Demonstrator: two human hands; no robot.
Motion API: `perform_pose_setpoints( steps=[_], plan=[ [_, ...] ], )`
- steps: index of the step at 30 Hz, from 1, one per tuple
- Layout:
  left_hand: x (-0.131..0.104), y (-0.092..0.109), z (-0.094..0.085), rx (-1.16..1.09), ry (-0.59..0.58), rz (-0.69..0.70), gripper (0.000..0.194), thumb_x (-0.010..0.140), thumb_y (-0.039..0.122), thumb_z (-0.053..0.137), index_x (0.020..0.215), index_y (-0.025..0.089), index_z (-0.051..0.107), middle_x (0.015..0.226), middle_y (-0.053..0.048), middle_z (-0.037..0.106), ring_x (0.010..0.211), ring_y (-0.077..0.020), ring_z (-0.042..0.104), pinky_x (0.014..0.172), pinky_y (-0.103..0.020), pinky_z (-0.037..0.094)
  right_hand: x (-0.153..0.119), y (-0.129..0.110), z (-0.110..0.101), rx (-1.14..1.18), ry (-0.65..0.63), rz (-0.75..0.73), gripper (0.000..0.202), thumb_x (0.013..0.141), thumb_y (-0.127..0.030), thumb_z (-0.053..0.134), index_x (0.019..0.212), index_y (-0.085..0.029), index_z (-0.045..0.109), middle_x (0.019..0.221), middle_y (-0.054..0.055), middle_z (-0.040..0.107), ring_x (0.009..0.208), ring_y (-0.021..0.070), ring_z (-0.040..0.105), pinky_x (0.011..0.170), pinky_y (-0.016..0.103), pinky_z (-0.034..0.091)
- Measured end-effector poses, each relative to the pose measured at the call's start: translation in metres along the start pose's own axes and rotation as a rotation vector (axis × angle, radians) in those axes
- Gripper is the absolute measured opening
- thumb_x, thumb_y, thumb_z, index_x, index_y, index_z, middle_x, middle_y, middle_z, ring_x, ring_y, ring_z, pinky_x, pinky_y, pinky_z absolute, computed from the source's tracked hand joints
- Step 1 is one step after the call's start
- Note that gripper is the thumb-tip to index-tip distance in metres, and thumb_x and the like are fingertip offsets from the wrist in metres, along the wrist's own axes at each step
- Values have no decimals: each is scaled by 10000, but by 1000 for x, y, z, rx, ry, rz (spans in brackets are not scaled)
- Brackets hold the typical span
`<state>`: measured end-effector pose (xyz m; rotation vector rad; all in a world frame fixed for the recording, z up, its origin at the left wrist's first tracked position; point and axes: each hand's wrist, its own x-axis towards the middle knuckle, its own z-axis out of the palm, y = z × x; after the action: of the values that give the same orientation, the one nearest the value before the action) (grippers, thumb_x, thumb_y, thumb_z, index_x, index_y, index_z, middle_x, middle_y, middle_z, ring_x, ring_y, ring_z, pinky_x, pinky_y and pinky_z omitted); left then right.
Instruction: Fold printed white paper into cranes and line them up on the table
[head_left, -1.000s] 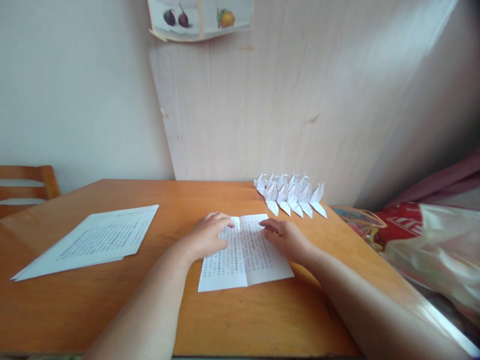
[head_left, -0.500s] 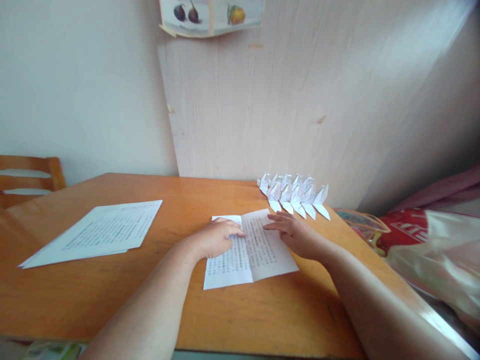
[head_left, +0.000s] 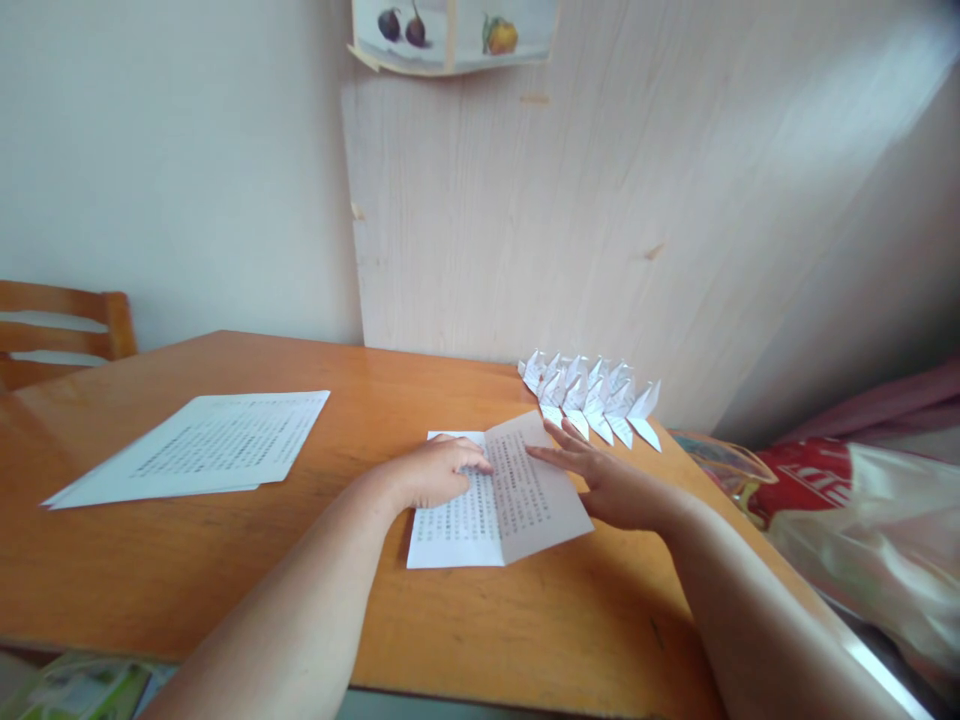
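A printed paper sheet point(head_left: 457, 535) with a crease down its middle lies in front of me on the wooden table point(head_left: 300, 560). Its left half is flat and its right half tilts up from the table. My left hand point(head_left: 444, 472) rests on the left half beside the crease, index finger stretched out and the other fingers partly curled. Fingers spread, my right hand point(head_left: 600, 480) is at the right half's outer edge; its thumb is partly behind the paper. Several folded paper pieces point(head_left: 598, 400) stand in rows just beyond my right hand.
A stack of printed sheets point(head_left: 225, 445) lies on the table's left side. A wooden chair point(head_left: 64, 320) stands at the far left. Bags, one red point(head_left: 806, 475) and one whitish point(head_left: 877, 530), sit past the table's right edge. Behind the table rises a wall panel point(head_left: 480, 220).
The sheet's right half has lifted higher off the table. My right hand has turned more upright and moved slightly right. The camera view has shifted a little.
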<state>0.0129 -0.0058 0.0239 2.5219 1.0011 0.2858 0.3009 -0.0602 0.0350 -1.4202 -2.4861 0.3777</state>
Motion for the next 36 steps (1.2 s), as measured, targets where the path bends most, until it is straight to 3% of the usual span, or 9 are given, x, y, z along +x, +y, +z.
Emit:
perform_pose_setpoints(
  steps=[5, 9, 17, 21, 25, 27, 30, 33, 36],
  plan=[
    [-1, 3, 0, -37, 18, 5, 495, 744, 140, 493, 1145, 336, 708, 1307, 15, 642, 1233, -205, 553, 1079, -352, 395, 2, -12, -1, -20, -2, -60, 509, 815, -268, 675, 1286, -452, 612, 1559, -59, 329, 1487, 351, 45, 1166, 655, 58],
    [-2, 4, -2, -71, 8, -30, 423, 797, 205, 495, 1143, 317, 711, 1323, -1, 634, 1245, -205, 548, 1088, -351, 382, 1, -10, -2, 51, -18, -25, 447, 772, -204, 677, 1168, -409, 706, 1429, -17, 528, 1465, 345, 209, 1150, 636, 202],
    [-4, 7, -8, -348, 52, -145, 428, 887, 552, 454, 1113, 295, 710, 1237, -25, 692, 1134, -239, 627, 982, -361, 462, 3, -5, -1, 251, -42, -1, 301, 785, -252, 656, 1056, -344, 751, 1237, 3, 675, 1290, 292, 499, 1115, 511, 330],
    [-6, 5, -11, -532, 141, -204, 568, 888, 676, 371, 1082, 266, 713, 1210, -56, 707, 1154, -254, 625, 935, -353, 481, 5, -7, 3, 392, 64, 135, 248, 823, -476, 648, 926, -275, 753, 949, 36, 735, 901, 246, 657, 800, 369, 528],
    [-2, -7, -14, -675, 251, -392, 781, 873, 772, 226, 1193, 194, 643, 1244, -146, 677, 1172, -275, 620, 877, -369, 509, 9, -4, 10, 379, 84, 320, 490, 795, -632, 616, 552, -212, 543, 520, -15, 507, 516, 142, 449, 471, 267, 343],
    [0, -13, -17, -764, 386, -463, 838, 861, 793, 203, 1214, 151, 609, 1201, -188, 686, 1092, -282, 658, 837, -379, 525, 12, -3, 13, 377, 76, 328, 565, 811, -665, 568, 514, -212, 408, 488, -39, 374, 476, 105, 326, 449, 260, 233],
    [2, -17, -23, -785, 786, -475, 808, 856, 792, 242, 1094, 122, 625, 1079, -199, 712, 945, -271, 694, 822, -388, 528, 17, -4, 18, 426, 101, 298, 580, 821, -681, 538, 532, -215, 347, 511, -46, 324, 479, 94, 280, 449, 260, 192],
    [2, -18, -29, -660, 1174, -415, 664, 879, 737, 316, 983, 155, 616, 1004, -150, 713, 888, -238, 685, 824, -371, 526, 20, -6, 22, 462, 166, 342, 555, 796, -701, 554, 557, -213, 441, 511, -29, 403, 496, 117, 374, 442, 252, 258],
    [2, -15, -30, -468, 1288, -337, 486, 902, 634, 426, 982, 188, 600, 987, -97, 706, 919, -217, 668, 853, -355, 515, 20, -7, 23, 509, 226, 357, 497, 784, -683, 593, 651, -203, 601, 548, 10, 547, 579, 178, 524, 480, 267, 388]
  ],
)
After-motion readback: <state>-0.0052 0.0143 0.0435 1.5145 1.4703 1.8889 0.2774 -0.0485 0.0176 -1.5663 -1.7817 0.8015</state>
